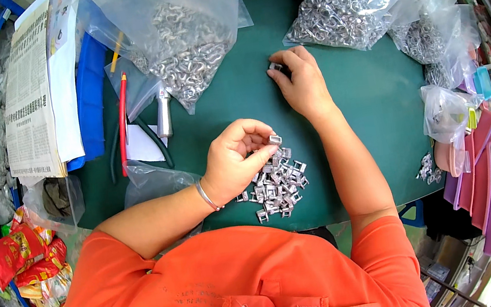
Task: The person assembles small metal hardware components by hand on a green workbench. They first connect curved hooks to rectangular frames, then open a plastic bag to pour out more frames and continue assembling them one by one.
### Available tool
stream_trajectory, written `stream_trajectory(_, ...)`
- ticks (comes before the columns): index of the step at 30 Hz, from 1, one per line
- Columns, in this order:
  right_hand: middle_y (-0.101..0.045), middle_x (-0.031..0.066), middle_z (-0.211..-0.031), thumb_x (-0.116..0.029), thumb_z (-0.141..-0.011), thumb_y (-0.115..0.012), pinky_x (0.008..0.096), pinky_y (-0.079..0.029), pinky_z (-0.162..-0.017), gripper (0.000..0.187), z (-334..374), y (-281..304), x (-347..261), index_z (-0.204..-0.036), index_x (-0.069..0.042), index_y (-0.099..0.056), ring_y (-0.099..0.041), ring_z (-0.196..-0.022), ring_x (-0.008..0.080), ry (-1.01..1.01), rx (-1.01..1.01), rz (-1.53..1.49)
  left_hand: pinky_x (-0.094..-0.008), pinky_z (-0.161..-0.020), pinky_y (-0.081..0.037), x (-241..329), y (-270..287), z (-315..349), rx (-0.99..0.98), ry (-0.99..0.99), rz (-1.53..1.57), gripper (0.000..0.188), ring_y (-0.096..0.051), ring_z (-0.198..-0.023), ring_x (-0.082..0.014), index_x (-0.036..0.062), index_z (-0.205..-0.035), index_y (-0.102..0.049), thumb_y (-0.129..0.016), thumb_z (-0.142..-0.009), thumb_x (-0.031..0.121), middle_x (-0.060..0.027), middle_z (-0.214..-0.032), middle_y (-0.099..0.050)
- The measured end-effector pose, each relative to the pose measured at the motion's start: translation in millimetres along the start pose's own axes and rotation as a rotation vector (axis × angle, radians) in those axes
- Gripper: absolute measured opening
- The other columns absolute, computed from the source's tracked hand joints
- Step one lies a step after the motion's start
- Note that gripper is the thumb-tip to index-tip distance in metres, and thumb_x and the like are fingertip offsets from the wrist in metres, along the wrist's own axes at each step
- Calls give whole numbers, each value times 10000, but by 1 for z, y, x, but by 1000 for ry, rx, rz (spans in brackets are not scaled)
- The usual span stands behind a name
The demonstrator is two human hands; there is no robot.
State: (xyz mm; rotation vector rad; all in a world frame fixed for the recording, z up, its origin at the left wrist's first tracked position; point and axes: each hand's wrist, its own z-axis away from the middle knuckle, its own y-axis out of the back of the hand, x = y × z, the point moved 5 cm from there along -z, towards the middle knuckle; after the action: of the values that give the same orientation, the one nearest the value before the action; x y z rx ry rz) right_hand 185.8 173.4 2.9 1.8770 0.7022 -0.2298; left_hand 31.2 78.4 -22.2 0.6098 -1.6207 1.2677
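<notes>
Between the thumb and forefinger of my left hand (239, 156) is a small silver metal buckle (275, 140), held just above the pile. That pile of small silver buckles (276, 187) lies on the green tabletop close to my body. My right hand (299, 79) is farther out, near the clear bag of metal rings (333, 14). Its thumb and fingers are closed around a small dark and silver metal piece (275, 68), mostly hidden by the fingers. A metal bangle (206, 196) circles my left wrist.
A bag of silver metal hooks (188, 53) lies at the back left. Red-handled tool (124, 124), metal-ended tool (163, 114) and green-handled pliers (156, 142) lie left. A blue bin (93, 94) with newspaper (31, 97) stands beside them. Loose metal parts (429, 168) sit at the right edge.
</notes>
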Motion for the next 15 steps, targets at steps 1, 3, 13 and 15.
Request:
stream_trajectory(1,-614,106,-887,-19,-757,-713,343,-508,-680,227,0,0,3,-975,-26,-653,-617,-805,254,-88,-46,-79,-279,-861,-518,3,0,0,13,-24,-13,309,-610,-942,-138,-2,-1095,-546,-617,-826,-136,-70,-1003,-589)
stream_trajectory(3,-612,90,-874,-2,-728,-732,319,-502,-675,258,8,4,2,-974,-31,-659,-606,-785,236,-271,-143,-232,-284,-867,-512,6,-1,2,40,-65,-34,334,-604,-951,-136,9,-1113,-542,-618,-824,-139,-65,-985,-596)
stream_trajectory(13,-607,45,-905,125,-751,-700,251,-511,-727,228,77,35,-21,-945,23,-635,-595,-826,107,-490,-152,-1126,-266,-738,-466,27,-11,3,15,-326,-678,341,-571,-861,-141,29,-1064,-595,-688,-745,-45,-51,-949,-601)
stream_trajectory(15,-609,83,-947,161,-767,-654,266,-519,-781,222,86,38,-29,-943,33,-608,-610,-875,142,-408,-144,-1232,-239,-691,-468,23,-7,4,29,-250,-529,287,-569,-811,-101,25,-1063,-581,-694,-801,-2,-37,-914,-602)
